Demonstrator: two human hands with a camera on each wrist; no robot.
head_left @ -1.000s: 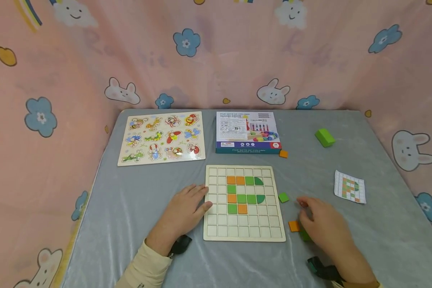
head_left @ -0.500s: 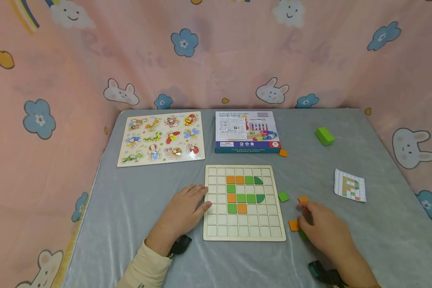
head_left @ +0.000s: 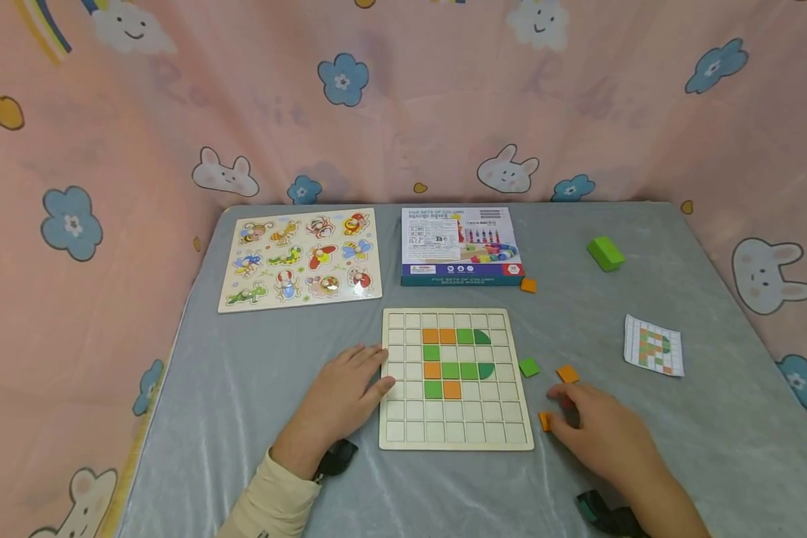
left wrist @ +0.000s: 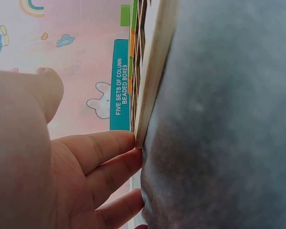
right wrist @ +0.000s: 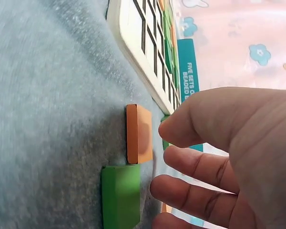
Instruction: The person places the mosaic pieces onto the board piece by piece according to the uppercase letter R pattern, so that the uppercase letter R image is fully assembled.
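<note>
A pale wooden grid board (head_left: 403, 433) lies flat on the table, with orange, green and rounded dark green tiles set in several cells. My left hand (head_left: 343, 392) rests at its left edge, fingers extended; in the left wrist view the fingertips touch the board's corner. To the right of the board, my right hand (head_left: 601, 430) hovers with fingers loosely bent and nothing between them. Under its thumb is an orange tile (right wrist: 142, 133), and beside that a green tile (right wrist: 121, 195), which the hand hides in the head view. Another orange tile (head_left: 568, 373) lies just beyond the fingertips.
A loose green tile (head_left: 529, 367) sits by the board's right edge. Farther back are an insect picture board (head_left: 302, 258), a bead box (head_left: 462, 246), a small orange tile (head_left: 528, 285) and a green block (head_left: 606, 254). A pattern card (head_left: 654, 347) lies at right.
My right hand has drawn back toward me, uncovering the orange tile beyond its fingertips, and now covers the green tile and part of the nearer orange one. The left hand stays put.
</note>
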